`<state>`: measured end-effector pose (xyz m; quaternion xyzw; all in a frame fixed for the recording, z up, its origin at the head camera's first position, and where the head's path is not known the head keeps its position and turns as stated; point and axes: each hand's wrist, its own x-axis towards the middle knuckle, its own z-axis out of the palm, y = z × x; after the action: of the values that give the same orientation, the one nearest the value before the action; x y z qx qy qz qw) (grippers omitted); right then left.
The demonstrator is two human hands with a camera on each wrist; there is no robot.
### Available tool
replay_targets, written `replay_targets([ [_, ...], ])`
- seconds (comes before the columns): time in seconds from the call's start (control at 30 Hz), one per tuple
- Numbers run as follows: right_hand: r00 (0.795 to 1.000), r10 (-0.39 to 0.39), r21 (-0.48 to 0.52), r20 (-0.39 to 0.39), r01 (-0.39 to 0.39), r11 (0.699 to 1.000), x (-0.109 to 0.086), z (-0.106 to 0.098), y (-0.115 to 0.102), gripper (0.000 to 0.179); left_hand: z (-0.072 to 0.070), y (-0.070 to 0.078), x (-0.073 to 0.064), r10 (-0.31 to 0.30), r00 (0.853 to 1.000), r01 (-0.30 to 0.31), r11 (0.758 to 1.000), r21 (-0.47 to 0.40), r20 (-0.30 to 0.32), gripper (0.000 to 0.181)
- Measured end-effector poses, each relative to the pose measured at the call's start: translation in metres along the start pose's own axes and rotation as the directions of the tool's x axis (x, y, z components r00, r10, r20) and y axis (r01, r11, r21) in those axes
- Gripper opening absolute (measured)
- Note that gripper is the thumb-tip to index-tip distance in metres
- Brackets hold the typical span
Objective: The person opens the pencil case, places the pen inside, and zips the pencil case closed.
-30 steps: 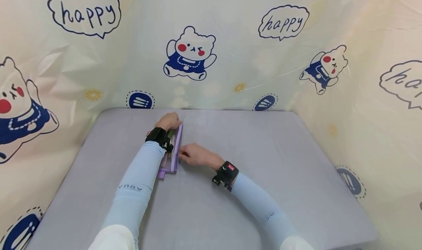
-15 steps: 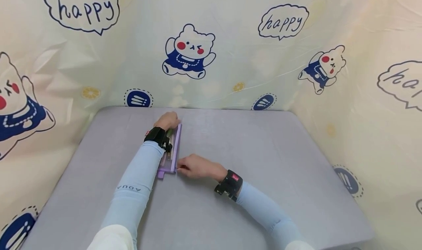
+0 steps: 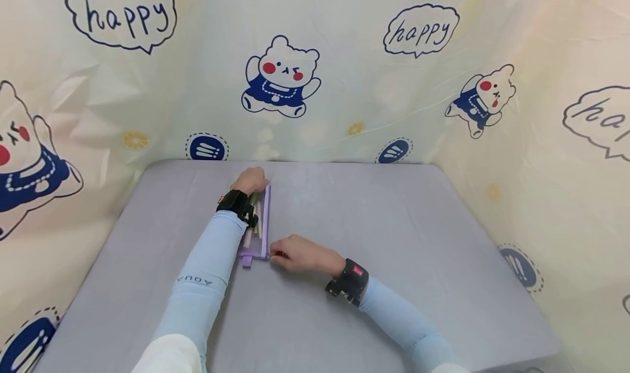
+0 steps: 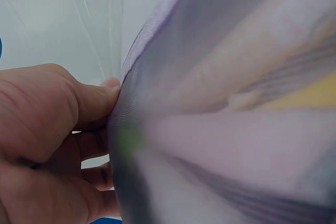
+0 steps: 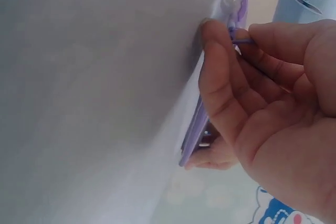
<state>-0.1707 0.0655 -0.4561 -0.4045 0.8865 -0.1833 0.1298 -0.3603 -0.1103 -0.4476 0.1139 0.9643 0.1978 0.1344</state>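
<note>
A purple see-through zip pencil case lies on the grey table, with several pens or pencils showing through its side. At its far end my left hand grips the edge. The left wrist view shows the thumb pressed on the mesh, fingers behind it. Down at the near right corner, my right hand pinches the small purple zipper pull between thumb and fingers. A purple tab sticks out from the near end. My left forearm covers the case's left side in the head view.
The grey table extends around the case on every side. Behind it hangs a pale curtain printed with bears and "happy" bubbles, and the same sheet runs along both sides.
My right hand has slid toward me along the case's zipper edge to the near corner. The near end has shifted slightly right. My left hand keeps its grip on the far end.
</note>
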Motion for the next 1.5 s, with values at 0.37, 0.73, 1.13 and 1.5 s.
replay_targets([
  [0.37, 0.962, 0.061, -0.134, -0.266, -0.099, 0.986, -0.015, -0.064, 0.002, 0.020, -0.017, 0.029, -0.052, 0.136, 0.923, -0.131, 0.991, 0.039, -0.360, 0.033],
  [0.73, 0.863, 0.296, -0.240, -0.409, -0.415, 0.878, -0.034, -0.094, 0.031, 0.028, -0.026, 0.055, -0.134, 0.235, 0.756, -0.241, 0.968, 0.073, -0.611, 0.030],
  [1.13, 0.823, 0.438, -0.290, -0.362, -0.545, 0.786, -0.035, -0.076, 0.035, 0.062, 0.012, 0.059, -0.138, 0.193, 0.923, -0.139, 0.974, 0.180, -0.332, 0.064],
  [1.5, 0.819, 0.478, -0.301, -0.317, -0.565, 0.768, -0.032, -0.065, 0.030, 0.067, 0.021, 0.063, -0.148, 0.099, 0.972, -0.064, 0.984, 0.165, -0.214, 0.073],
])
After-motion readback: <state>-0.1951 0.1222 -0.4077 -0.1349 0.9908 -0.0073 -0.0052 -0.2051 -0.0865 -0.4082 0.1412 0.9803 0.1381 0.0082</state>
